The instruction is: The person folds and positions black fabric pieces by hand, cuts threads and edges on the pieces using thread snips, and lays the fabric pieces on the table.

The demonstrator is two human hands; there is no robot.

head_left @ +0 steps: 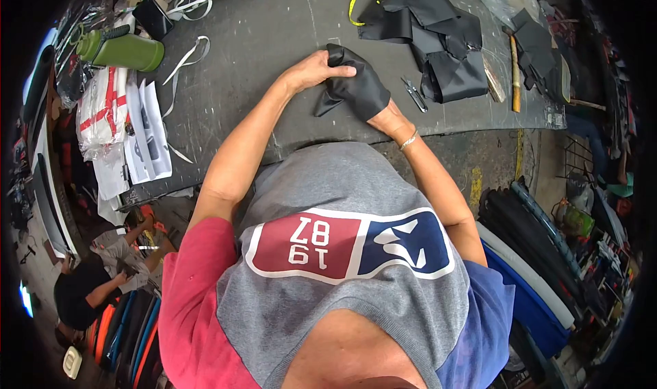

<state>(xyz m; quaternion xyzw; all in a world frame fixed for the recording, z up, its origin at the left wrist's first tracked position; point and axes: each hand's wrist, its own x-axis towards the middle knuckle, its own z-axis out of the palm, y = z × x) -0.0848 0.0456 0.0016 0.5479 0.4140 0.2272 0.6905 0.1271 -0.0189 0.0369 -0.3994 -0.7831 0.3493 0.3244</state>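
A piece of black sheet material (363,88), smooth like vinyl or coated fabric, is held over the near part of the dark worktable (253,33). My left hand (313,72) grips its upper left edge, thumb lying across the top and fingers partly behind it. My right hand reaches inside the piece; only the wrist (393,122) with a bracelet shows, and the fingers are covered. Just right of it lies a pair of small thread snips (414,95). Beyond the snips is a heap of black material pieces (445,40), with a yellow measuring tape (352,4) beside it.
A green bottle (130,50), a phone (152,17), white strips (181,67) and printed papers (147,132) occupy the left side. A wooden stick (514,74) lies at right. Material rolls (527,279) stand lower right; another person (85,286) is lower left.
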